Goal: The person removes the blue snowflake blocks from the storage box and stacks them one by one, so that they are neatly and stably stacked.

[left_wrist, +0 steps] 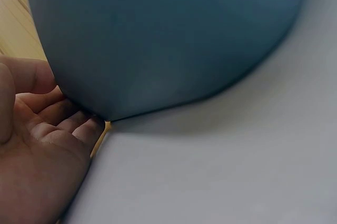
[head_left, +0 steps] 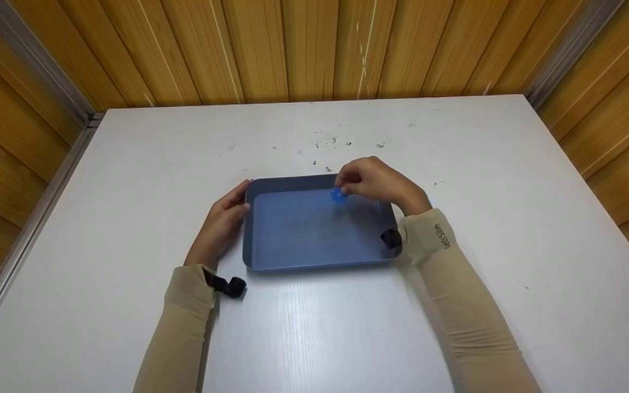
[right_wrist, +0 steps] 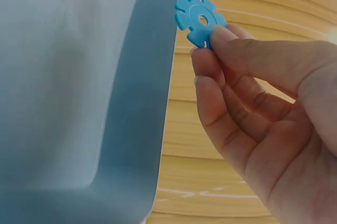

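Observation:
A blue notched plastic disc (right_wrist: 198, 20), flower-shaped with a hole at its centre, is pinched between the thumb and fingers of my right hand (head_left: 377, 180). In the head view the disc (head_left: 339, 195) appears over the far part of a blue-grey rectangular tray (head_left: 314, 232). The right wrist view shows it close beside the tray's wall (right_wrist: 139, 92). My left hand (head_left: 221, 221) holds the tray at its left side. In the left wrist view, the fingers of that hand (left_wrist: 47, 145) reach to the tray's lower edge (left_wrist: 174, 40), partly hidden behind it.
The tray stands on a white table (head_left: 292, 333). Small dark marks (head_left: 333, 143) dot the table beyond it. Yellow wood-look panels (head_left: 309, 49) rise behind and at both sides. A black wrist camera (head_left: 232, 286) sits at the left cuff, another (head_left: 391, 238) at the right.

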A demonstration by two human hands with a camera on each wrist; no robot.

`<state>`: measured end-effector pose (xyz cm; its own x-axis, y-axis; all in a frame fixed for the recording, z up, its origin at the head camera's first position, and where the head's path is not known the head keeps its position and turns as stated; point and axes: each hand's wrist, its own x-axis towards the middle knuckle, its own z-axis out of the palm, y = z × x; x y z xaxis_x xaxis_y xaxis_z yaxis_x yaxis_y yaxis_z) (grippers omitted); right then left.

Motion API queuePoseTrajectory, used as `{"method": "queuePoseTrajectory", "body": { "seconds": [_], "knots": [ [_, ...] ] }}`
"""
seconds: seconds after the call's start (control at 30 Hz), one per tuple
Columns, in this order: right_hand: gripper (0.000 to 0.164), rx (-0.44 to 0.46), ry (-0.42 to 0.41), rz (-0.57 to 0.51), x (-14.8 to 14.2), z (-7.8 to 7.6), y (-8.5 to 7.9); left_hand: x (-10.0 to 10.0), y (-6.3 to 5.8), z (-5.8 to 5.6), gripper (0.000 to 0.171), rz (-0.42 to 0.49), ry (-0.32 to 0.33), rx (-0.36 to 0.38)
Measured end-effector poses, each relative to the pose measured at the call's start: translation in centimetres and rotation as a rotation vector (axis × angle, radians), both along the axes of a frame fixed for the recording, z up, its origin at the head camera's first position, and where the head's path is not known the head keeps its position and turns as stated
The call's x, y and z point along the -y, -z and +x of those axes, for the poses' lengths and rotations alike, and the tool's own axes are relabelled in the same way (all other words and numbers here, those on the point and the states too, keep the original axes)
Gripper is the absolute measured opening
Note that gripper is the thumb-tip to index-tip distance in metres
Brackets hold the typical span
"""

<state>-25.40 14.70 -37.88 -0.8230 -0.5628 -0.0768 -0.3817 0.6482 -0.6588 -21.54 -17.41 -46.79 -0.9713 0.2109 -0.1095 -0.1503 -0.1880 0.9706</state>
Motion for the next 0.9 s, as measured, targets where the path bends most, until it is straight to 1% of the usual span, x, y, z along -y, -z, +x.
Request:
{"method": "queuePoseTrajectory", "body": {
  "seconds": [0.2,0.4,0.6,0.73,0.9],
  "knots": [
    [0.014,0.014,0.049,-0.034,-1.7,0.3,0.0,0.0,0.0,0.0,0.060,-0.007,-0.008,0.000],
    [0.016,0.010,0.084,-0.051,-3.3,0.6,0.2,0.0,0.1,0.0,0.060,-0.012,-0.003,-0.006],
    [0.017,-0.007,0.138,-0.039,-5.0,0.7,0.5,0.0,0.1,-0.1,0.061,-0.004,0.003,-0.013],
    [0.017,-0.023,0.186,-0.022,-6.1,0.8,0.9,0.0,0.0,-0.1,0.061,0.014,-0.008,-0.002],
    [0.018,-0.012,0.273,-0.007,-7.3,0.9,1.1,-0.1,-0.1,-0.1,0.061,0.012,-0.012,0.001]
  ]
}}
